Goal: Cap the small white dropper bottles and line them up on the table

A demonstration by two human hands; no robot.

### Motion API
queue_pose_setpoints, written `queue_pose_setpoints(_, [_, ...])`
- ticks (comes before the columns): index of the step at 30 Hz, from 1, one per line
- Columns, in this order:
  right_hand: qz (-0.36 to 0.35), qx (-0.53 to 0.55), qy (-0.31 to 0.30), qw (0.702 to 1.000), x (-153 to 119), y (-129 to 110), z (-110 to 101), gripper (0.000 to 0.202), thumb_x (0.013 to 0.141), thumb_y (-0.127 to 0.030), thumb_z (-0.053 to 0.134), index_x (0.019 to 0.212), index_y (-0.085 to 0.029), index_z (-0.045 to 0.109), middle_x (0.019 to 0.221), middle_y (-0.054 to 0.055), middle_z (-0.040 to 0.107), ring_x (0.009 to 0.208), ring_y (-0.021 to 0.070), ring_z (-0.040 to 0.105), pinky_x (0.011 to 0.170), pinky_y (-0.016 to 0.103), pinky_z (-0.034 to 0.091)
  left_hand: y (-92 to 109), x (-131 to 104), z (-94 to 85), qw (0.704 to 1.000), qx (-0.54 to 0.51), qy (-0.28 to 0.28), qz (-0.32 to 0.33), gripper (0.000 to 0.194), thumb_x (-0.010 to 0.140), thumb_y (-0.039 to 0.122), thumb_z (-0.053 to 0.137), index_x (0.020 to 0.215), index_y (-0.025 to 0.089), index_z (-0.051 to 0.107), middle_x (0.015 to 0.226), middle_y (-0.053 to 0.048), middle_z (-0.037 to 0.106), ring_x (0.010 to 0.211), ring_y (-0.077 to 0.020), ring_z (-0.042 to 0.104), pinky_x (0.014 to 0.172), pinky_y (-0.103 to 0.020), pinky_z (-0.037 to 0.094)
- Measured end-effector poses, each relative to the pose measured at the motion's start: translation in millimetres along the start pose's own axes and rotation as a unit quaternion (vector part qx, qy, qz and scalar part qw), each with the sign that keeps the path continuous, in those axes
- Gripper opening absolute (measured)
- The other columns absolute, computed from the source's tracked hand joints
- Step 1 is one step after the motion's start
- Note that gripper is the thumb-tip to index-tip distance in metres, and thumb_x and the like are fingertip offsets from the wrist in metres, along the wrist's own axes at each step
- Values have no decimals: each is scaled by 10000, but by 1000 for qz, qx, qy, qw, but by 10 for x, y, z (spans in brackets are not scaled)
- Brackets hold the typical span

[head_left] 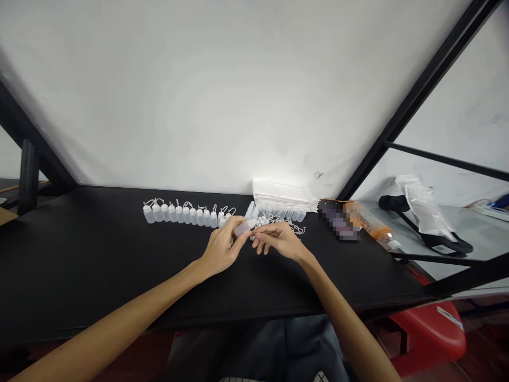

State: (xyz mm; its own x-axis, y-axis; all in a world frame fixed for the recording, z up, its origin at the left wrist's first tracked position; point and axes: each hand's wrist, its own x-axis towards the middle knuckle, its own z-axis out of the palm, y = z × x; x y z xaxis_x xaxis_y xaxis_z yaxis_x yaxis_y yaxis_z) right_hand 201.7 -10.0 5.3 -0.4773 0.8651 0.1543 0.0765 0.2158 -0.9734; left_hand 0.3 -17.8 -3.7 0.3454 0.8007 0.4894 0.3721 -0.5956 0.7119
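My left hand [223,246] is closed around a small translucent white plastic bottle [242,228], tilted with one end toward my right hand. My right hand [281,240] pinches a thin white cord close to that end; the fingertips hide part of it. To the left stands a row of several small white bottles [186,214], with white cord loops on their tops. Behind my hands lie more small bottles [292,214], partly hidden. A heap of small white caps and cords [296,229] lies beside them, just beyond my right fingers.
A stack of flat white packets [284,195] leans at the wall. On the right lie a blurred-out purple item [338,222] and an orange-labelled bottle [376,231]. Black frame bars [397,114] rise beyond them. A red stool [433,334] stands below the black table [119,265].
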Motion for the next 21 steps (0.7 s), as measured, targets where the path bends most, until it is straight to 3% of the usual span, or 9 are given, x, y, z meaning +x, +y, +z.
queue_pose_setpoints(3, [4, 11, -13, 1000, 18, 18, 40, 340, 828, -447, 659, 867, -113, 714, 737, 76, 717, 572, 145, 679, 479, 219, 513, 57, 43, -18, 986, -161, -21, -43, 204, 947, 383, 481, 1040, 204, 451, 736, 25, 549, 485, -84, 507, 451, -195, 354])
queue_pose_setpoints(7, [16, 22, -42, 999, 51, 59, 140, 424, 838, -511, 617, 748, -102, 678, 599, 48, 677, 490, 122, 636, 469, 217, 507, 126, 86, -20, 931, -336, -85, -119, 231, 944, 433, 483, 998, 211, 451, 729, 28, 545, 401, -52, 445, 358, -155, 230])
queue_pose_setpoints(10, [19, 13, -43, 999, 58, 63, 183, 435, 844, -528, 598, 711, -116, 634, 547, 24, 646, 453, 106, 605, 447, 199, 479, 124, 96, -12, 904, -387, -88, -157, 242, 926, 441, 521, 947, 208, 456, 757, 33, 527, 392, -18, 358, 367, -145, 187])
queue_pose_setpoints(13, [15, -18, -33, 999, 43, 42, 145, 416, 852, -516, 593, 733, -120, 637, 570, 23, 638, 455, 106, 600, 412, 184, 429, 77, 101, -17, 903, -384, -65, -181, 271, 903, 455, 562, 919, 203, 463, 698, 61, 426, 433, -15, 272, 392, -136, 162])
queue_pose_setpoints(16, [-4, -79, 50, 996, 31, 38, 45, 387, 856, -498, 592, 777, -125, 657, 594, 16, 619, 434, 95, 555, 401, 190, 390, 36, 115, -34, 906, -371, -46, -201, 291, 888, 473, 577, 912, 207, 462, 677, 72, 344, 467, -29, 246, 403, -133, 156])
queue_pose_setpoints(19, [-44, -169, 157, 972, 39, 74, -37, 338, 900, -452, 539, 831, -146, 664, 627, 4, 609, 420, 82, 494, 442, 210, 387, 37, 127, -30, 897, -380, -59, -219, 305, 871, 480, 591, 904, 212, 451, 692, 69, 338, 485, -40, 267, 405, -139, 203])
queue_pose_setpoints(21, [-60, -240, 178, 952, 49, 104, -48, 311, 934, -404, 487, 884, -162, 675, 671, 13, 633, 463, 99, 512, 487, 225, 395, 50, 126, -15, 890, -387, -76, -228, 306, 863, 480, 595, 902, 213, 451, 692, 69, 332, 490, -47, 281, 405, -145, 231])
